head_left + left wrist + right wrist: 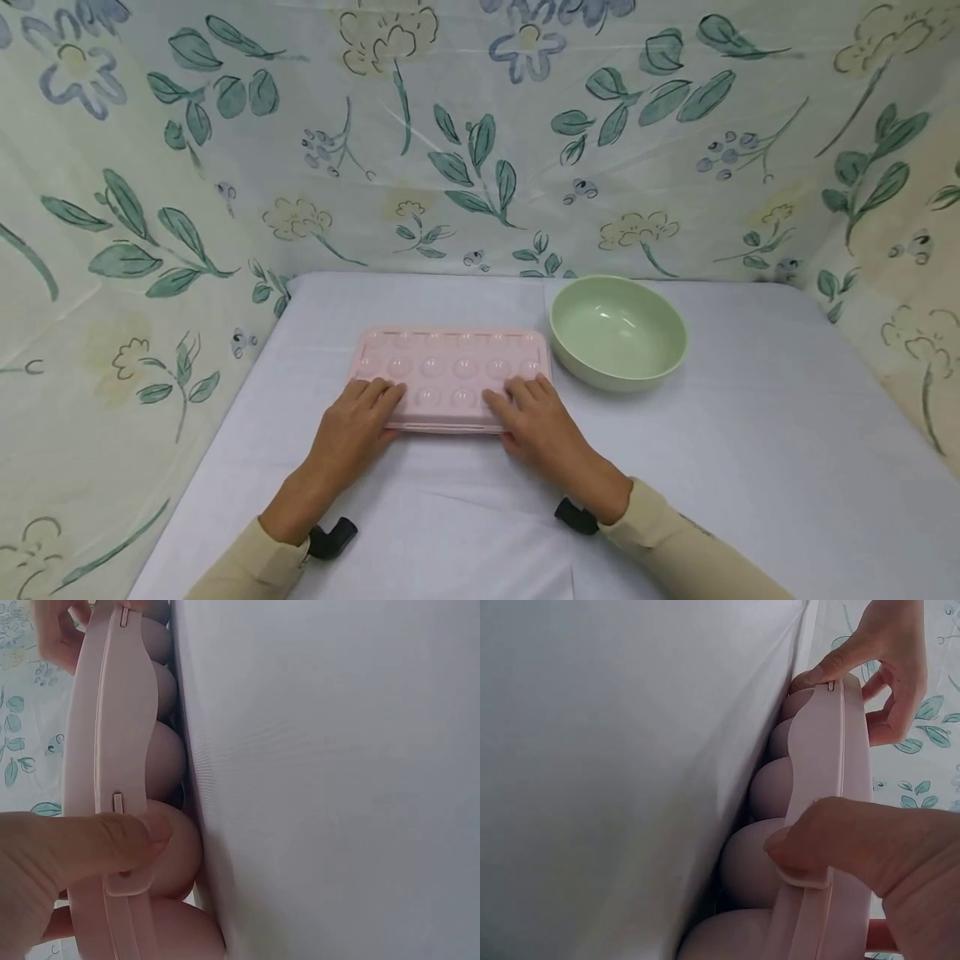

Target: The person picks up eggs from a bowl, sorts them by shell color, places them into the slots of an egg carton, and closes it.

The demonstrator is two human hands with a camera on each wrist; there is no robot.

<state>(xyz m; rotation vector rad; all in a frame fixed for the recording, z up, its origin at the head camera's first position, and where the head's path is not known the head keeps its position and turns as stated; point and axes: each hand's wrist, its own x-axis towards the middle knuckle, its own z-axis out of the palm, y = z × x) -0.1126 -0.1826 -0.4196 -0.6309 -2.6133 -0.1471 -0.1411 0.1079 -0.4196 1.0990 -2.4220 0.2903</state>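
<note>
A pink plastic egg box (447, 382) with rows of domed bumps on its lid lies on the table, its lid down. My left hand (356, 429) holds the front left corner, fingers over the lid. In the left wrist view, the thumb of this hand (67, 851) presses on the end of the front clasp strip (124, 712). At the front right corner my right hand (547, 429) grips the box the same way; its thumb (810, 832) lies on the strip's other end. Rounded cups (769, 791) bulge below the strip. The inside of the box is hidden.
Just right of the egg box, a light green bowl (618, 333) stands upright near the back of the table. White cloth (750, 433) covers the table. Floral fabric (465, 167) hangs behind it and on both sides.
</note>
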